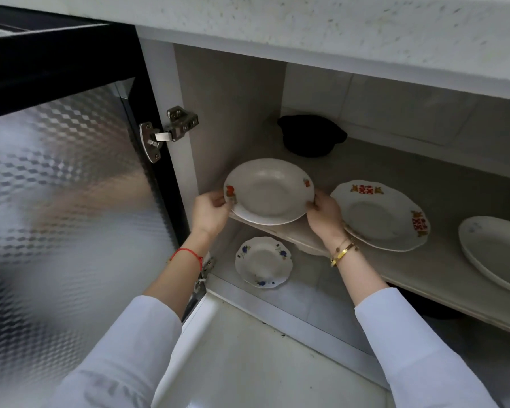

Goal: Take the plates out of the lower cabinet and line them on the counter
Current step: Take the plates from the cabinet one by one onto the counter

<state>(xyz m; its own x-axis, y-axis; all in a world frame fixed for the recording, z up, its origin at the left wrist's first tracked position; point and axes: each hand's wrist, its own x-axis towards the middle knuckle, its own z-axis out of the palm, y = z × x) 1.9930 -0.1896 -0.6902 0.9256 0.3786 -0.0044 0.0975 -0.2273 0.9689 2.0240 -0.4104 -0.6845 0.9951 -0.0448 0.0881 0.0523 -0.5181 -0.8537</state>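
A white deep plate (268, 191) with small red flower marks sits at the left end of the cabinet shelf (395, 269). My left hand (209, 212) grips its left rim and my right hand (326, 213) grips its right rim. Another white rim shows just under it. To its right lies a scalloped plate with red symbols (380, 214). A white oval dish (495, 251) lies at the far right, cut off by the frame edge. On the cabinet floor below rests a small plate with blue flowers (262, 262).
The glass cabinet door (65, 201) with its black frame stands open on the left, close to my left arm. A black pot (311, 135) sits at the back of the shelf. The speckled counter edge (336, 33) overhangs the cabinet. White floor lies below.
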